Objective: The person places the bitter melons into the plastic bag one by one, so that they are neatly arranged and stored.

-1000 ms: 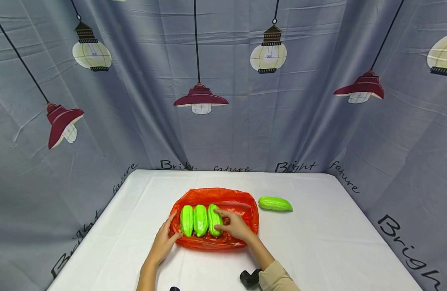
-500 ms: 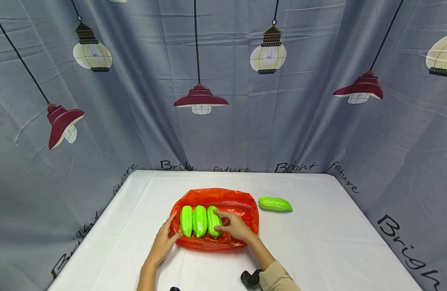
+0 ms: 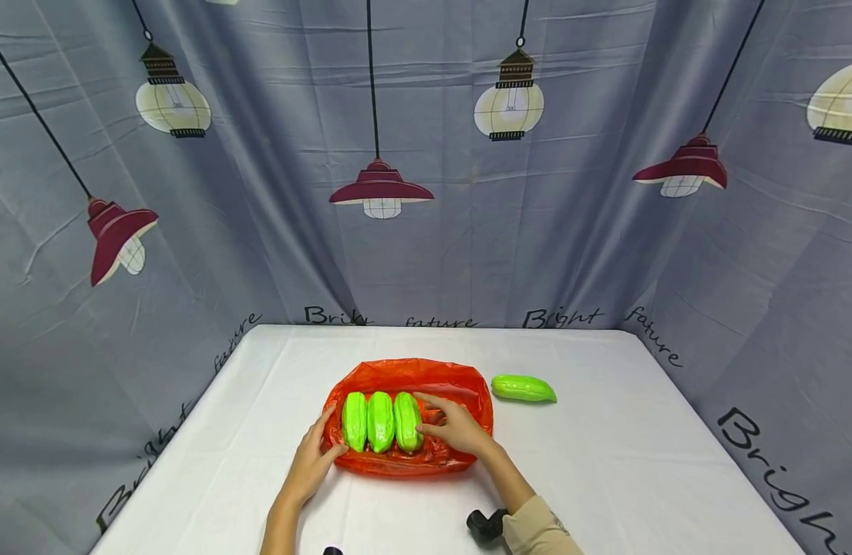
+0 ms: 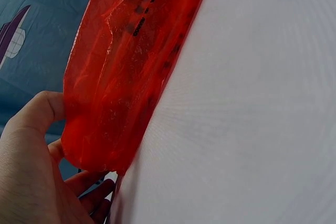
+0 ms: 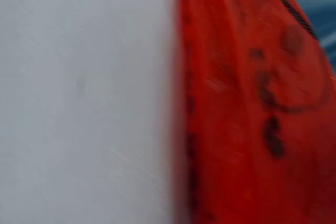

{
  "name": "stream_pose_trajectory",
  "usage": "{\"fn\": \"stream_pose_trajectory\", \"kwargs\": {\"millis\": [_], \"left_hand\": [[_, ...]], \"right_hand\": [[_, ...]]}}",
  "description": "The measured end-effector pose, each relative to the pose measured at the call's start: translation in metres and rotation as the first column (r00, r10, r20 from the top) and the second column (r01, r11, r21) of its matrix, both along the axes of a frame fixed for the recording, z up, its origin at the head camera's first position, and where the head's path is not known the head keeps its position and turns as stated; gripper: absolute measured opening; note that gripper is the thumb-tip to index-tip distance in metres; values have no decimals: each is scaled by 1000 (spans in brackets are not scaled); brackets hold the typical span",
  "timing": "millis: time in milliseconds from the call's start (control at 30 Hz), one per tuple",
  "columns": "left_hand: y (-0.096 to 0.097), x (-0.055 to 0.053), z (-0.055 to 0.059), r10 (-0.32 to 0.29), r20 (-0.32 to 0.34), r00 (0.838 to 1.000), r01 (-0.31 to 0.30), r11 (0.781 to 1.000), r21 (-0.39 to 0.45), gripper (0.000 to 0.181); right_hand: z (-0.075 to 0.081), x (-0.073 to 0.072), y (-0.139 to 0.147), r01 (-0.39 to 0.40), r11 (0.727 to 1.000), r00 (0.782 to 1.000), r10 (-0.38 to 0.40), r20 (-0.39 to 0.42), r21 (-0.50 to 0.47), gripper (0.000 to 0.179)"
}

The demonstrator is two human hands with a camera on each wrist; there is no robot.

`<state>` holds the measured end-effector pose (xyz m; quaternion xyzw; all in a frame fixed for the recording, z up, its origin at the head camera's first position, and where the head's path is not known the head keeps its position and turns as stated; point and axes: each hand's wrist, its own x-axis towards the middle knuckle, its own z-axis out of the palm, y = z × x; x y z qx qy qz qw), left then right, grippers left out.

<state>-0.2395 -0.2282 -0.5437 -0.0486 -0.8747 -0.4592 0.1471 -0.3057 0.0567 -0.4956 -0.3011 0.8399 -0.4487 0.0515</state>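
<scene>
A red plastic bag (image 3: pixel 460 385), its mouth spread wide, lies on the table. Inside it three bright green cucumber-shaped vegetables stand side by side: the left one (image 3: pixel 355 422), the middle one (image 3: pixel 380 422) and the right one (image 3: pixel 407 422). My left hand (image 3: pixel 311 462) holds the bag's left end, thumb on the near side; the left wrist view shows this hand (image 4: pixel 42 166) around the bag's wall. My right hand (image 3: pixel 460 426) hovers over the bag with fingers apart, fingertips at the right vegetable's edge. The right wrist view shows the bag's wall, blurred, without the hand.
A fourth green vegetable (image 3: pixel 524 388) lies on the white table (image 3: pixel 606 462), right of the bag. A black wrist device (image 3: pixel 485 526) sits by my right sleeve (image 3: pixel 540 528). Grey-blue curtains (image 3: pixel 426 254) printed with lamps surround the table.
My right hand has let go of the right vegetable and shifted slightly right, its fingers spreading. The left hand and the bag stay put.
</scene>
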Motion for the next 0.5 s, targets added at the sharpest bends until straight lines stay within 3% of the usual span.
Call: {"fn": "stream_pose_trajectory", "kwargs": {"millis": [267, 500], "left_hand": [[0, 0, 0, 6, 1, 1000, -6, 1000, 4, 71], [0, 1, 2, 8, 30, 1000, -9, 1000, 27, 73]], "right_hand": [[26, 1, 19, -52, 998, 998, 51, -37, -42, 56], [52, -13, 43, -99, 993, 993, 94, -68, -67, 51]]}}
